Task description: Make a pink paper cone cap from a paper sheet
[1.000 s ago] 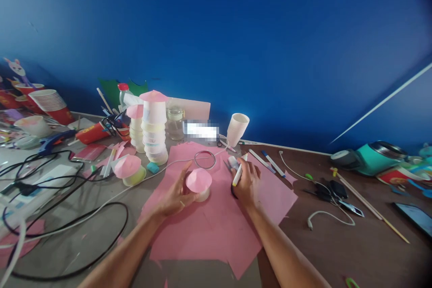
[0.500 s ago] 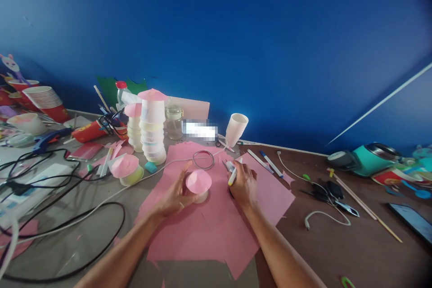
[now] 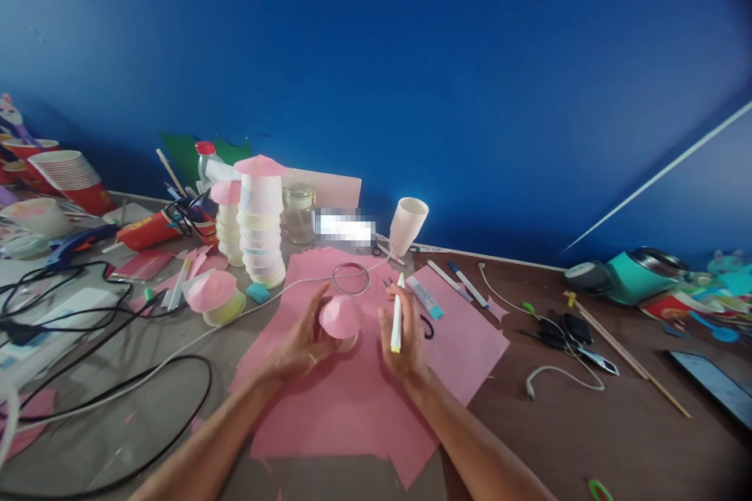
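My left hand (image 3: 302, 344) curves around the side of a small paper cup topped with a pink paper cone (image 3: 341, 318). The cup stands on pink paper sheets (image 3: 346, 423), and its lower part shows just under the cone. In my right hand (image 3: 408, 352) is a white marker with yellow ends (image 3: 398, 317), pointing away from me, beside the cup and apart from it. A clear and light blue item (image 3: 425, 297) lies just beyond that hand. A black scissor-like loop (image 3: 428, 327) shows next to it, the rest hidden.
Stacked cups with pink cones (image 3: 262, 227) stand at the left, near a shorter cone-topped cup (image 3: 212, 297). Black cables (image 3: 200, 407) cover the left side. White cups (image 3: 407, 225) stand by the wall. Two markers (image 3: 468, 286), scissors (image 3: 596, 360) and a phone (image 3: 714, 387) lie right.
My right hand has turned over and drawn slightly nearer me, bringing the marker upright in view. The light blue item and black loop are now uncovered. The cone-topped cup has barely moved.
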`<state>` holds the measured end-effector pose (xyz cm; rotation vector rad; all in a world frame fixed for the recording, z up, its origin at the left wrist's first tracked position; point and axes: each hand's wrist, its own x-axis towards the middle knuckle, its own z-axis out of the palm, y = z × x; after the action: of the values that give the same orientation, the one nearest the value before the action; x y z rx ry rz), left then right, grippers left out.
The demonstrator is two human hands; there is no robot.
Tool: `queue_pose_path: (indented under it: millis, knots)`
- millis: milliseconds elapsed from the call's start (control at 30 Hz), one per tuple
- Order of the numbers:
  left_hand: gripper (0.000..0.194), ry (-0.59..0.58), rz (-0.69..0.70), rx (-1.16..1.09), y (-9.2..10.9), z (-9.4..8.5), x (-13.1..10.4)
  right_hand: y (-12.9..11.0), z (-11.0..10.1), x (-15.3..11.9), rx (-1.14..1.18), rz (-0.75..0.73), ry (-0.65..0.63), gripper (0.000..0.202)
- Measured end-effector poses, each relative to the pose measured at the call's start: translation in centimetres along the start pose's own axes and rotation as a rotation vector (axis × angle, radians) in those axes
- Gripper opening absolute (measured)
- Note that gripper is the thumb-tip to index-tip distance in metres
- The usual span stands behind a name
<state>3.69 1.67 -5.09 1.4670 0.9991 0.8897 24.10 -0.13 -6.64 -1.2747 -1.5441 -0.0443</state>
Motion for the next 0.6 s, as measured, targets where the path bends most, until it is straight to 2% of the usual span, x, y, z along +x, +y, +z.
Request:
queue_pose_path:
  millis: [67, 233, 467, 600]
  knots:
    - [0.095, -0.018, -0.007, -0.012, -0.5, -0.2, 0.0, -1.1, 0.3, -0.6, 0.080, 0.052, -0.076, 0.030]
    - [0.099, -0.066, 0.002, -0.099, -0.9, -0.2, 0.1, -2.0, 0.6, -1.1, 0.166, 0.063, -0.126, 0.031]
    - [0.100, -0.053, 0.026, 0.052, 0.1, 0.2, -0.2, -1.4, 0.7, -1.6, 0.151, -0.001, -0.164, 0.032]
    - [0.101, -0.042, 0.008, 0.128, -0.1, 0.3, -0.1, -1.4, 0.5, -1.2, 0.189, 0.031, -0.174, 0.030]
